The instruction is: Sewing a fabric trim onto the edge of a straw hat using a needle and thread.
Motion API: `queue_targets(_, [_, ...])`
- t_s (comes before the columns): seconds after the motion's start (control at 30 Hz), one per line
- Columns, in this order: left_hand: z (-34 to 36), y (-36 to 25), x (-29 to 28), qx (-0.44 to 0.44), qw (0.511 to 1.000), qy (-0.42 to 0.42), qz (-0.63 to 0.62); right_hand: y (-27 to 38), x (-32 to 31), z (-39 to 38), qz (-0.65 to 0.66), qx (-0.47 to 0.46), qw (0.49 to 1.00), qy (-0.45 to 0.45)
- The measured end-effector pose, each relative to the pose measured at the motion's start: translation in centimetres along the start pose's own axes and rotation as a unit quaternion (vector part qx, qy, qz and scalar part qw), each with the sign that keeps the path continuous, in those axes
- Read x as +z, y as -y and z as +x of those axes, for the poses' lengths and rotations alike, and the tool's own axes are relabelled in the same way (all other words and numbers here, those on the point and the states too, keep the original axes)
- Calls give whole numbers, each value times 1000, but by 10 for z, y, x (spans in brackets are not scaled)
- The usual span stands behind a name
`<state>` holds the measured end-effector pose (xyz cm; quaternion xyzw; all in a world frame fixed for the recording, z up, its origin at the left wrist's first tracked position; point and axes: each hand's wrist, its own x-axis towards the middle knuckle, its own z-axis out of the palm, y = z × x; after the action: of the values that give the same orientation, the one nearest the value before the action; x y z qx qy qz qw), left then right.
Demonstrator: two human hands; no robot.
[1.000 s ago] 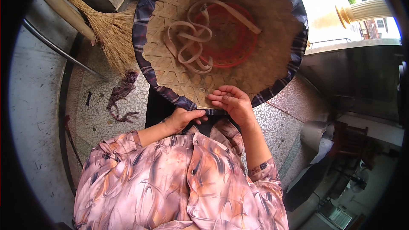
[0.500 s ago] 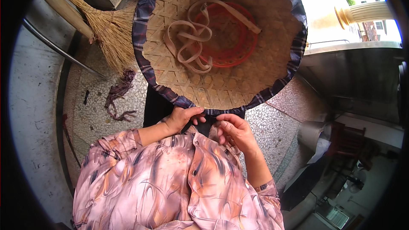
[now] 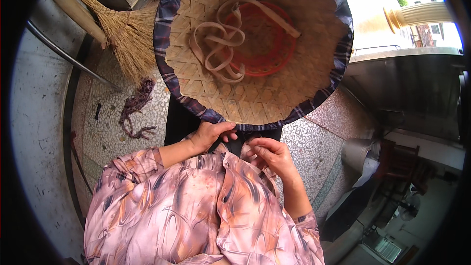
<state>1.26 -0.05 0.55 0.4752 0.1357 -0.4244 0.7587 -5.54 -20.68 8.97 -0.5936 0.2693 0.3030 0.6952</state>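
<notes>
A wide woven bamboo basket [image 3: 314,64] is tilted toward me, its inside showing. Dark plaid cloth [image 3: 163,49] wraps its rim all round. At the near edge, my left hand [image 3: 208,135] grips the cloth-covered rim, thumb on top and fingers below. Just right of it and slightly lower, my right hand [image 3: 274,155] is closed with thumb and forefinger pressed together; whatever they pinch is too small to make out. Inside the basket lie a loosely looped pale flat strap [image 3: 220,42] and a round red plastic piece [image 3: 279,61].
A straw broom [image 3: 128,34] leans at the upper left, with a purplish knotted bundle [image 3: 133,105] below it on the speckled floor [image 3: 105,149]. A metal bar [image 3: 73,59] crosses on the left. At the right are a metal bucket [image 3: 355,152] and a dark-sided counter [image 3: 407,83].
My right hand has dropped slightly from the rim and its fingers have drawn closer together. The left hand keeps its hold, and the basket has barely moved.
</notes>
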Motion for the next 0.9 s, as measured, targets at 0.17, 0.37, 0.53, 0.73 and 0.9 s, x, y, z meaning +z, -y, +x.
queue_targets(0.17, [2,2,-5,-24,1000,18,9,38,-14,-30,-16,-138,989,-59])
queue_targets(0.37, [3,2,-6,-27,1000,9,-4,67,-10,-57,99,-332,936,-65])
queue_targets(0.53, [4,5,-4,-23,1000,9,16,67,-19,-47,-15,-337,915,-222])
queue_targets(0.73, [4,7,-4,-14,1000,1,22,32,6,-3,-359,-309,854,-214])
queue_targets(0.9, [4,5,-6,-17,999,18,36,7,31,22,-429,-301,825,-210])
